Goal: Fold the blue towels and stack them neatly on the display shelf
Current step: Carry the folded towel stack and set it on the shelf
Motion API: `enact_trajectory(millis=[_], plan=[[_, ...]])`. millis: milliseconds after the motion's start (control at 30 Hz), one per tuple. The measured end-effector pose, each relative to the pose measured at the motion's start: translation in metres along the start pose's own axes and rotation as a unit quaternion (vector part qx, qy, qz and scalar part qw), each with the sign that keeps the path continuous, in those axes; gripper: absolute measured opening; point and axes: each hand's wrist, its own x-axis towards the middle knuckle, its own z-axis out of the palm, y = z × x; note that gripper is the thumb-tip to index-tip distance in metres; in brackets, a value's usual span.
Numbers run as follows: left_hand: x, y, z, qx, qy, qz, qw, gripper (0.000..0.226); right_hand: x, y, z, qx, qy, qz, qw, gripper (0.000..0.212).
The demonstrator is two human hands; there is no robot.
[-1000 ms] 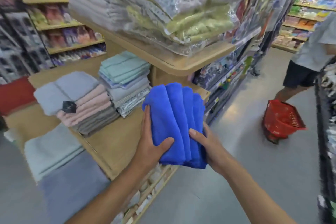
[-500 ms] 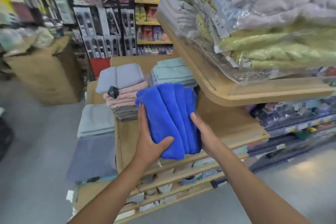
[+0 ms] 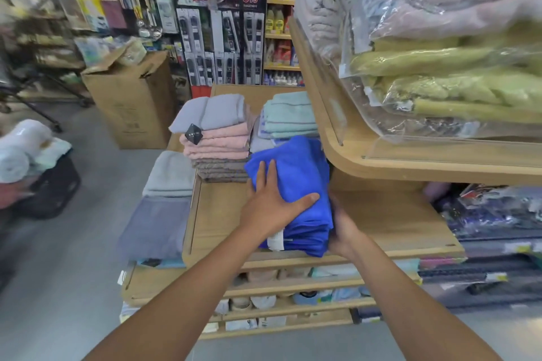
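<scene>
Soft, folded blue towels [image 3: 296,173] sit on the wooden shelf [image 3: 390,223]. The left hand [image 3: 272,205] presses flat on them, fingers [image 3: 273,174] spread. The right hand [image 3: 343,228] touches their side, its fingers hidden.

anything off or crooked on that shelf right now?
The blue towels look slightly skewed to the front edge of the display shelf, unlike the squared pink and grey stack beside them, and a white tag pokes out at the front. The left hand presses flat on top.
</scene>
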Motion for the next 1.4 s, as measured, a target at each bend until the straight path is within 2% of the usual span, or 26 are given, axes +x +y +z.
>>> enact_trajectory(millis=[100,167,200,267,300,367,433,467,667,833,933,1033,1200,1267,1333,1400], plan=[[0.007,0.016,0.008,0.058,-0.034,-0.010,0.998,0.129,0.002,-0.007,-0.015,-0.048,0.074,0.026,0.996,0.061],[0.012,0.011,0.006,0.029,-0.002,0.020,0.999,0.110,0.001,-0.012,-0.022,-0.081,0.107,-0.008,0.991,0.048],[0.016,0.005,0.003,-0.013,0.035,0.034,0.999,0.099,0.000,-0.017,-0.025,-0.084,0.115,-0.023,0.990,0.045],[0.023,-0.012,-0.004,-0.141,0.095,0.012,0.985,0.079,-0.005,-0.026,-0.030,-0.059,0.120,-0.030,0.991,0.052],[0.025,-0.021,-0.006,-0.222,0.091,-0.023,0.970,0.068,-0.007,-0.028,-0.033,-0.044,0.120,-0.027,0.991,0.060],[0.021,-0.034,-0.002,-0.404,-0.013,-0.115,0.907,0.053,-0.008,-0.027,-0.032,-0.020,0.105,-0.021,0.994,0.072],[0.012,-0.040,0.007,-0.518,-0.106,-0.173,0.831,0.064,-0.007,-0.018,-0.024,-0.022,0.090,-0.039,0.995,0.061],[0.011,-0.044,0.012,-0.543,-0.127,-0.175,0.812,0.067,-0.006,-0.012,-0.020,-0.032,0.086,-0.054,0.994,0.052],[0.010,-0.032,0.023,-0.582,-0.138,-0.144,0.788,0.080,-0.015,-0.030,-0.020,-0.055,0.056,-0.099,0.992,0.050],[0.013,-0.024,0.033,-0.533,-0.155,-0.166,0.815,0.078,-0.012,-0.020,-0.041,-0.167,0.130,-0.119,0.970,0.028],[0.020,-0.020,0.025,-0.537,-0.154,-0.178,0.810,0.078,-0.012,-0.018,-0.036,-0.197,0.119,-0.115,0.966,0.021],[0.026,-0.016,0.023,-0.511,-0.140,-0.187,0.827,0.077,-0.013,-0.029,-0.027,-0.197,0.097,-0.109,0.969,0.018],[0.024,-0.021,0.013,-0.449,-0.146,-0.176,0.864,0.059,-0.012,-0.024,-0.040,-0.237,0.130,-0.093,0.958,0.020],[0.026,-0.020,0.007,-0.424,-0.076,-0.142,0.891,0.045,-0.018,-0.044,-0.041,-0.226,0.136,-0.113,0.958,0.030],[0.031,-0.023,0.003,-0.370,0.058,-0.043,0.926,0.038,-0.020,-0.068,-0.032,-0.223,0.180,-0.153,0.946,0.043],[0.034,-0.024,0.002,-0.177,0.142,0.079,0.971,0.055,-0.019,-0.079,-0.017,-0.343,0.231,-0.201,0.888,0.059]])
